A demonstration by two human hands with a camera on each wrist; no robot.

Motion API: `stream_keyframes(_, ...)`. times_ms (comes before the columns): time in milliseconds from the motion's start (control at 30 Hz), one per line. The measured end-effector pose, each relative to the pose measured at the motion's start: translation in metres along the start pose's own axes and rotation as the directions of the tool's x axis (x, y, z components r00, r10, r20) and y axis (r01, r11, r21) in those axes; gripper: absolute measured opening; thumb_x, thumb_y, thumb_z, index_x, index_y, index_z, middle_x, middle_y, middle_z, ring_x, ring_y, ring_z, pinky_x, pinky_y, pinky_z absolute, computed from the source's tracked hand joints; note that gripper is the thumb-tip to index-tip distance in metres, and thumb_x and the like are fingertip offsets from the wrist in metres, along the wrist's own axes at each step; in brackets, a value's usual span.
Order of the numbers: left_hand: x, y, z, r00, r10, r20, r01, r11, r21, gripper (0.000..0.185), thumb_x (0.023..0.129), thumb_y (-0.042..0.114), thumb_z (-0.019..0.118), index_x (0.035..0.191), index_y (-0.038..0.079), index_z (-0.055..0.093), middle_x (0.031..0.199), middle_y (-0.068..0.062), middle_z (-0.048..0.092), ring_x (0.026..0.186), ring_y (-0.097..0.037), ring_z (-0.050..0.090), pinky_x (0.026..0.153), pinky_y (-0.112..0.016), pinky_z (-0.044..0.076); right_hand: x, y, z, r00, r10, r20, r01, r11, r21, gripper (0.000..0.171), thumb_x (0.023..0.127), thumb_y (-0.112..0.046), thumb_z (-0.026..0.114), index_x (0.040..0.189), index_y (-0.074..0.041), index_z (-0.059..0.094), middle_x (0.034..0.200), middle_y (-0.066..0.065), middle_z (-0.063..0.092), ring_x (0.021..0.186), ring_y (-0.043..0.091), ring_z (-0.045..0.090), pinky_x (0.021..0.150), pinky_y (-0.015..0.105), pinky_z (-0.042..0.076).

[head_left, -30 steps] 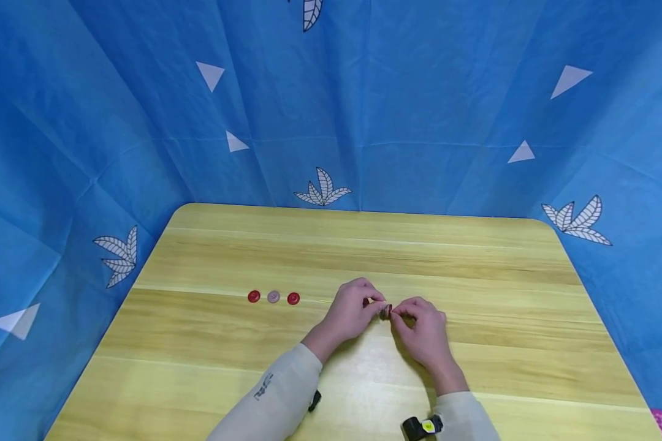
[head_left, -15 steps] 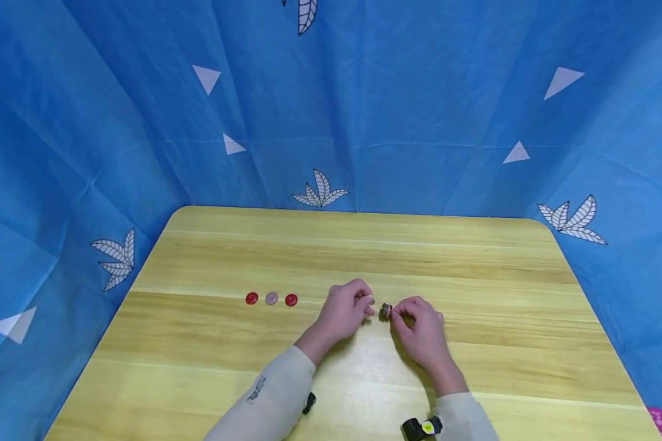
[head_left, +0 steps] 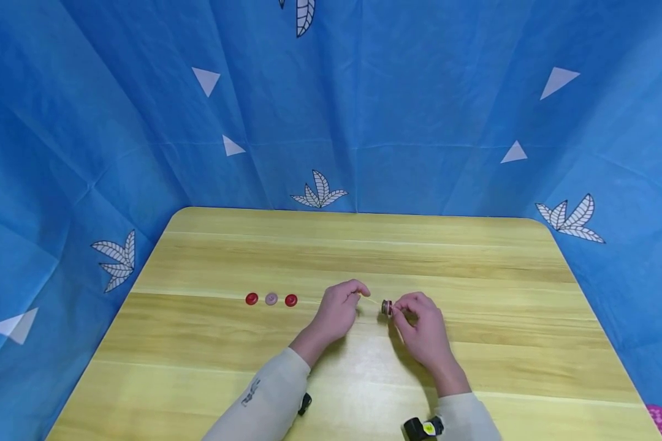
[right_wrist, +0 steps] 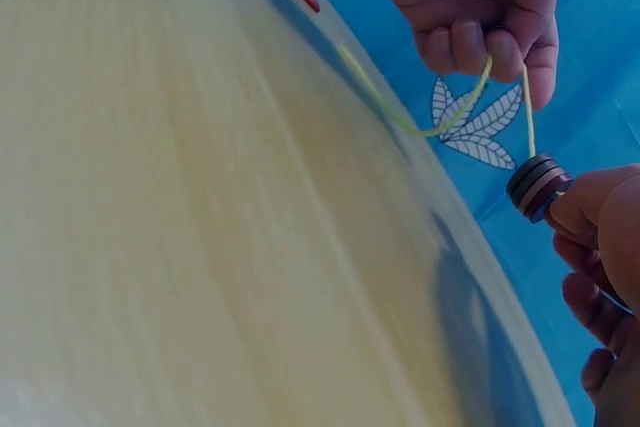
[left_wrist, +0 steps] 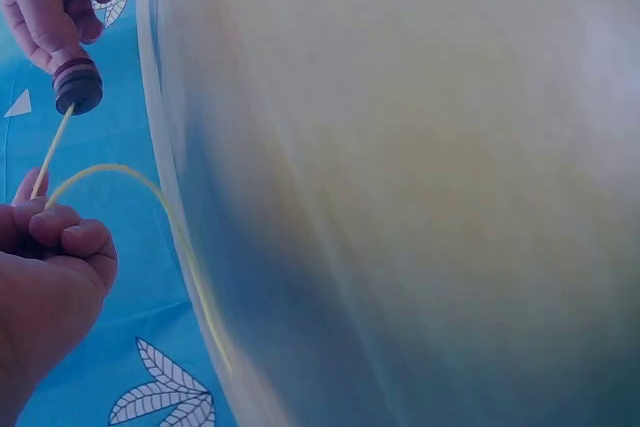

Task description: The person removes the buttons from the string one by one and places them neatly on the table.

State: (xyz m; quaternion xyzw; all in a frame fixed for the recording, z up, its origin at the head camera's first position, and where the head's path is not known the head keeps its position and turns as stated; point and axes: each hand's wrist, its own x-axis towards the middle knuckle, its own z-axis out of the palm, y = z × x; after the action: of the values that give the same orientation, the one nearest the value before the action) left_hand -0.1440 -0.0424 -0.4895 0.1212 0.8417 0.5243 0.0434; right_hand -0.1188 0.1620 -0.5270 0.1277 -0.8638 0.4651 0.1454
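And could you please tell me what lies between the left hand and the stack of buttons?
A stretch of yellow cord runs from the left hand to the stack of buttons, as the left wrist view shows.

This is a curtained-off booth; what room surrounds it cannot be told. Blue patterned cloth point(head_left: 419, 116) hangs behind and on both sides of the wood-grain table point(head_left: 463, 251).

We have a wood-grained table point(head_left: 160, 361) with rounded far corners. Nearer its left edge than its right, a red button point(head_left: 251, 298), a mauve button point(head_left: 271, 299) and another red button point(head_left: 291, 300) lie in a row; on their right-edge side, a yellow cord point(right_wrist: 432, 133) trails onto the table.
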Motion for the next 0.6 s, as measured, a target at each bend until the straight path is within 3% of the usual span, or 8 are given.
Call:
stream_keyframes(67,-0.001,0.001,-0.002,1.0,0.022,0.006,-0.023,0.999,0.026,0.027,0.101,0.002,0.044,0.105,0.005,0.071,0.095,-0.008,0.066,0.065,-0.014,0.049,0.077,-0.035,0.047,0.0,-0.002,-0.001,1.0,-0.011,0.003,0.011,1.0,0.0,0.016,0.086,0.002,0.074,0.082,-0.013,0.069,0.094,-0.003,0.063,0.093,0.017,0.059,0.084,0.041,0.048)
stream_keyframes(267,-0.004,0.004,-0.006,0.998,0.064,0.027,-0.066,0.995,0.081,0.019,0.092,0.007,0.061,0.107,0.006,0.072,0.068,0.002,0.046,0.062,-0.012,0.044,0.063,-0.03,0.043,0.002,-0.008,-0.003,0.999,-0.031,0.031,0.032,0.999,-0.02,0.013,0.09,-0.001,0.072,0.086,-0.014,0.069,0.092,-0.006,0.063,0.086,0.013,0.061,0.076,0.036,0.054)
stream_keyframes(367,-0.005,0.004,-0.007,0.995,0.088,0.054,-0.093,0.991,0.1,0.021,0.089,0.012,0.07,0.109,0.007,0.071,0.075,0.001,0.053,0.067,-0.014,0.047,0.064,-0.031,0.044,0.002,-0.01,-0.003,0.999,-0.029,0.043,0.031,0.999,-0.035,0.012,0.091,-0.001,0.07,0.088,-0.013,0.068,0.088,-0.007,0.062,0.08,0.011,0.061,0.071,0.033,0.055)
stream_keyframes(500,-0.006,0.003,-0.008,0.991,0.115,0.063,-0.121,0.987,0.108,0.027,0.087,0.022,0.078,0.11,0.009,0.072,0.097,0.001,0.067,0.079,-0.013,0.054,0.071,-0.031,0.049,0.002,-0.013,-0.004,0.999,-0.036,0.036,0.038,0.998,-0.047,0.013,0.092,0.0,0.067,0.088,-0.013,0.064,0.083,-0.008,0.059,0.075,0.01,0.057,0.066,0.03,0.051)
stream_keyframes(600,-0.006,0.004,-0.009,0.991,0.115,0.066,-0.122,0.988,0.099,0.032,0.084,0.025,0.082,0.111,0.009,0.072,0.079,0.004,0.063,0.064,-0.008,0.048,0.062,-0.027,0.046,0.001,-0.015,-0.004,0.998,-0.055,0.021,0.056,0.998,-0.02,0.015,0.091,0.002,0.067,0.087,-0.012,0.063,0.079,-0.008,0.055,0.071,0.011,0.053,0.061,0.027,0.047)
